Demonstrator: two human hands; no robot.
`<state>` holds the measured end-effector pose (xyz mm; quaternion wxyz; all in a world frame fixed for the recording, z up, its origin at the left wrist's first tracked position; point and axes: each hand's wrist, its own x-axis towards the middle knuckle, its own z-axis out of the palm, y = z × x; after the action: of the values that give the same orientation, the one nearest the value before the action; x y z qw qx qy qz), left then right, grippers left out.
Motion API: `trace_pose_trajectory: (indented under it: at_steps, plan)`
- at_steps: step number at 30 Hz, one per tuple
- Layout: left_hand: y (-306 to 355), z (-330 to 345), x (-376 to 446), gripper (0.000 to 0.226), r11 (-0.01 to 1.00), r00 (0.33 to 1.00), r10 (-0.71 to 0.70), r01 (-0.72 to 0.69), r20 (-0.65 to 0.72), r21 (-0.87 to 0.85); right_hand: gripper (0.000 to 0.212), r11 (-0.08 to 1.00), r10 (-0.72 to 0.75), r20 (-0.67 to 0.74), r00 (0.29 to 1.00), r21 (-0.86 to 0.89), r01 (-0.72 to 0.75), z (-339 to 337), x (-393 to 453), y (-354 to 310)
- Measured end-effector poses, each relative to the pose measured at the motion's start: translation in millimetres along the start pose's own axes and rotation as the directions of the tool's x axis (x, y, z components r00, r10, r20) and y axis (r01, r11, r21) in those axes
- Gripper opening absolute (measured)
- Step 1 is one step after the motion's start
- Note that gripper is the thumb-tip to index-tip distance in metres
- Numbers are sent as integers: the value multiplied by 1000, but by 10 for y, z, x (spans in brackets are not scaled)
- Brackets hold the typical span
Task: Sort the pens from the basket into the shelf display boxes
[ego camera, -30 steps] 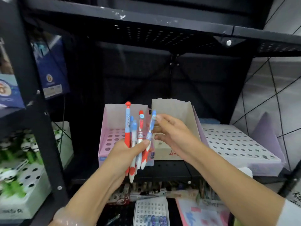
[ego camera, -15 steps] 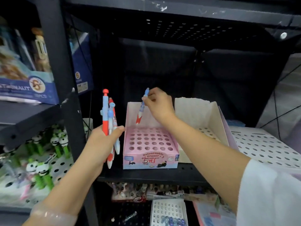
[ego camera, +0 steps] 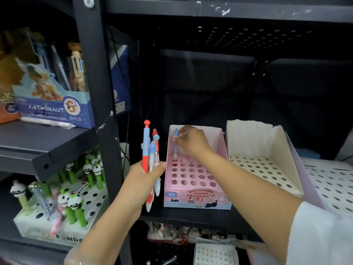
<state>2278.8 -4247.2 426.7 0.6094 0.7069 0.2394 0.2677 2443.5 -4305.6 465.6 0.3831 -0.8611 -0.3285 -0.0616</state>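
1. A second ago the right hand was picking one pen out of the bundle; half a second ago it held it over the pink display box. Now it pinches the blue-capped pen upright, its lower end at a hole in the box's far-left corner, at centre frame.
2. Whether the tip is seated I cannot tell — that spot is blurred. I judge this the insertion step, with most of the sorting left.
3. The left hand grips the remaining pens, three as far as I can tell, upright just left of the box; the bundle is one pen lighter than before.
4. The box's other holes look unfilled.
5. Right of it a white perforated display box stands on the same dark metal shelf.
6. In the neighbouring bay, lower left, a tray of panda pens; upper left, a blue "Astronaut" box.
7. No basket is in view.
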Motion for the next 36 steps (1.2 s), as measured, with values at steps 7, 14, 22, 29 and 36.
trace_pose_trajectory:
  at_steps: [7,14,22,29,36]
  plan:
    - [198,32,-61,34,994,990,109,-107,90,-18,23,780,-195,322,927,624,-52,-288,-382,-304]
    - [100,31,77,18,998,999,50,-51,-21,-37,17,650,-46,110,993,758,-54,-437,-241,-153]
    - [-163,144,192,10,1000,999,19,-19,-31,-13,17,986,-75,-149,986,135,95,-496,68,234]
    - [-147,160,210,12,999,999,31,-31,-14,-26,20,995,-78,53,996,-56,81,-242,63,358]
    - [-67,106,155,6,994,993,111,-111,-40,6,29,1000,-24,-142,990,6,25,-342,-41,255]
